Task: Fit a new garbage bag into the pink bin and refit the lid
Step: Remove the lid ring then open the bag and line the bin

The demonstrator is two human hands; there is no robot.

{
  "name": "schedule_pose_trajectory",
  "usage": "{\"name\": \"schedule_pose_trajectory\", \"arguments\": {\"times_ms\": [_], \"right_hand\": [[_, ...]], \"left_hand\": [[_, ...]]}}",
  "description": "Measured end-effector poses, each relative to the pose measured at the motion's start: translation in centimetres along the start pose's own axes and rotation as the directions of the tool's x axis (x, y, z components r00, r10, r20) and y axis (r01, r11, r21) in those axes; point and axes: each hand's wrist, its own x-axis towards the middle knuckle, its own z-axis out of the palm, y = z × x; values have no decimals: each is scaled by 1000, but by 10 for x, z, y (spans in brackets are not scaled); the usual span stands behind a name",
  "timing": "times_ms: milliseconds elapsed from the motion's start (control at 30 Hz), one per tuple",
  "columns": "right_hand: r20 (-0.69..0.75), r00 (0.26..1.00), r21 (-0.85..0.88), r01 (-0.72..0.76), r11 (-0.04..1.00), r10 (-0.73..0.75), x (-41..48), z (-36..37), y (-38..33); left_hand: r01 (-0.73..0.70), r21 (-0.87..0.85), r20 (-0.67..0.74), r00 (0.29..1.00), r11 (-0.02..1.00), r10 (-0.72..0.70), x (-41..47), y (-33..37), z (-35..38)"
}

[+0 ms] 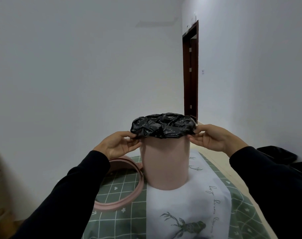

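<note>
The pink bin point(165, 164) stands upright on a table, in the middle of the head view. A black garbage bag point(162, 125) is folded over its rim, crumpled on top. My left hand point(117, 144) pinches the bag's edge at the bin's left side. On the bin's right side, my right hand point(214, 137) pinches the bag's edge too. The pink ring-shaped lid point(127, 195) lies flat on the table left of the bin, partly hidden by my left sleeve.
The table wears a green checked cloth point(122, 219) with a white deer-print runner point(186, 214). More black plastic point(276, 155) lies at the right by the wall. A dark door frame point(190, 71) stands behind the bin. White walls surround the table.
</note>
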Motion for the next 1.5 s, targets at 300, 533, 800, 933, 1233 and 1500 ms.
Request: {"name": "schedule_pose_trajectory", "arguments": {"times_ms": [300, 533, 800, 933, 1233, 1500], "right_hand": [[2, 997, 181, 77, 980, -79, -3, 2, 5], [-43, 997, 126, 69, 990, -64, 5, 8, 8], [-186, 973, -216, 93, 972, -134, 15, 6, 14], [-348, 914, -336, 88, 938, -210, 19, 6, 7], [-150, 671, -858, 277, 433, -726, 29, 41, -19], [124, 906, -973, 192, 131, -405, 46, 68, -19]], "left_hand": [[15, 28, -59, 998, 999, -13, 1, -7, -5], [51, 103, -92, 995, 993, -42, 7, -15, -2], [61, 226, -195, 981, 972, -16, 15, -23, -6], [3, 474, -365, 911, 881, 194, 16, -15, -9], [-351, 866, -110, 560, 356, 821, 21, 23, 37], [-12, 985, 96, 867, -174, 490, 45, 14, 76]]}}
